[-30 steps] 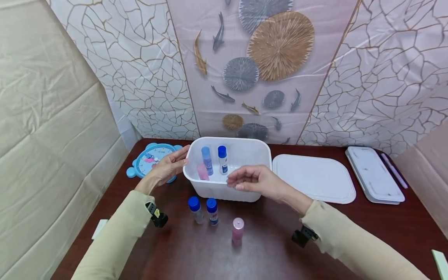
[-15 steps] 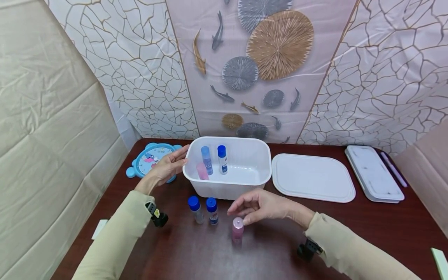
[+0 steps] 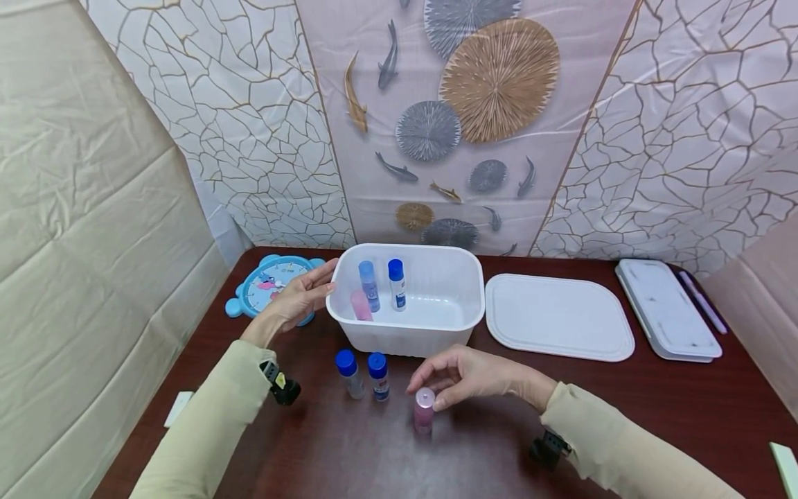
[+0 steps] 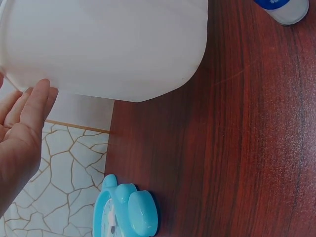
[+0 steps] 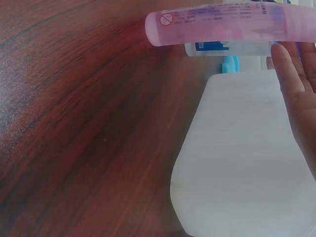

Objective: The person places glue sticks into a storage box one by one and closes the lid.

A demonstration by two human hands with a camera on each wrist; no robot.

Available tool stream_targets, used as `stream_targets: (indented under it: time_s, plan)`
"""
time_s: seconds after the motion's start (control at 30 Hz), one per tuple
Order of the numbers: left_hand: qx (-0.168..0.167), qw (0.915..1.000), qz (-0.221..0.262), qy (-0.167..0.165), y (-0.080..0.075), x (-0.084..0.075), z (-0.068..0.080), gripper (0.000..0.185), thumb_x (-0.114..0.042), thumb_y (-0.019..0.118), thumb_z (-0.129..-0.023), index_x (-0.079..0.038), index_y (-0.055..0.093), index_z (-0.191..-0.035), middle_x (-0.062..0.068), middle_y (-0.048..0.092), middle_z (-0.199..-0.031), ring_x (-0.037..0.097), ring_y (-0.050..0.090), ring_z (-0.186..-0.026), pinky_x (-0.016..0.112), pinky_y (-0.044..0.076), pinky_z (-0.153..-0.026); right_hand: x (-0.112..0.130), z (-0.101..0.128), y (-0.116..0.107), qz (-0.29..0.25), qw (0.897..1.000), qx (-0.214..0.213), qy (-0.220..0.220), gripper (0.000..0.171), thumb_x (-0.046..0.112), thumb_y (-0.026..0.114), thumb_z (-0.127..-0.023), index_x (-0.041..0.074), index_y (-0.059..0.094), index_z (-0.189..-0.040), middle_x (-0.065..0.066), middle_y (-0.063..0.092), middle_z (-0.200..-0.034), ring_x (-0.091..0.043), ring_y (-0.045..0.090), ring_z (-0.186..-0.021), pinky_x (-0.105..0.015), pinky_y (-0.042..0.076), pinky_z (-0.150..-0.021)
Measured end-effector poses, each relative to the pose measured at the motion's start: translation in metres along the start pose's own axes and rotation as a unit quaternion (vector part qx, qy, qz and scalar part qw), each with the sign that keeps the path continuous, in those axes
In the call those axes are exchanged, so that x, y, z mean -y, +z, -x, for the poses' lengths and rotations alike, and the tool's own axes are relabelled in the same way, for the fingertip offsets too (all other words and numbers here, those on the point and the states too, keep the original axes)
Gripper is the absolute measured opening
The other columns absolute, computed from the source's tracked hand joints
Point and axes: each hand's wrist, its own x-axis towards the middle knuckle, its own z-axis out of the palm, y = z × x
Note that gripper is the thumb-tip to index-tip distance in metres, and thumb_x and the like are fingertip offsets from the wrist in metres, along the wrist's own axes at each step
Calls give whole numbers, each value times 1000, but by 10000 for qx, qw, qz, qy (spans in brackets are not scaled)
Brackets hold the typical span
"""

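My left grip (image 3: 299,294) rests flat against the white bin (image 3: 436,333), steadying it. My right grip (image 3: 461,374) pinches the pink bottle (image 3: 424,410) on the tabletop (image 3: 686,402), just under my fingertips; lifting it likely comes next. Three bottles stand inside the bin, three outside: two blue-capped bottles (image 3: 363,374) left of my grip.

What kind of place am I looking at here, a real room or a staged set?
Probably a staged tabletop booth, not a lived-in room: printed fabric backdrops with creases hang behind a dark wooden table, and plain beige cloth walls off the side. A toy clock looks like a prop.
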Motion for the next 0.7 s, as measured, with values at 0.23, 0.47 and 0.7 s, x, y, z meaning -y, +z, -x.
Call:
stream_targets:
  time_s: [0.23, 0.47, 0.7]
  plan:
    - [75, 9999, 97, 31, 1, -1, 1, 63, -9, 51, -97, -12, 19, -151, 8, 20, -156, 28, 26, -141, 26, 48, -94, -4, -2, 0, 139, 9999, -43, -36, 35, 4, 65, -87, -13, 55, -117, -32, 58, -114, -8, 61, -100, -26, 52, -89]
    - [64, 9998, 196, 28, 1, -1, 1, 63, -11, 51, -97, -11, 19, -151, 8, 19, -157, 28, 25, -141, 24, 49, -93, -8, -2, 0, 430, 9988, -210, -100, 31, 6, 65, -88, -10, 60, -114, -34, 60, -107, -4, 61, -91, -22, 54, -80]
    - [90, 9998, 180, 8, 1, -1, 2, 62, -10, 50, -98, -11, 18, -151, 8, 18, -157, 28, 24, -141, 23, 49, -92, -7, -1, -1, 751, 9950, -604, -267, 28, 9, 66, -87, -6, 64, -111, -20, 67, -104, -6, 60, -86, -24, 55, -76]
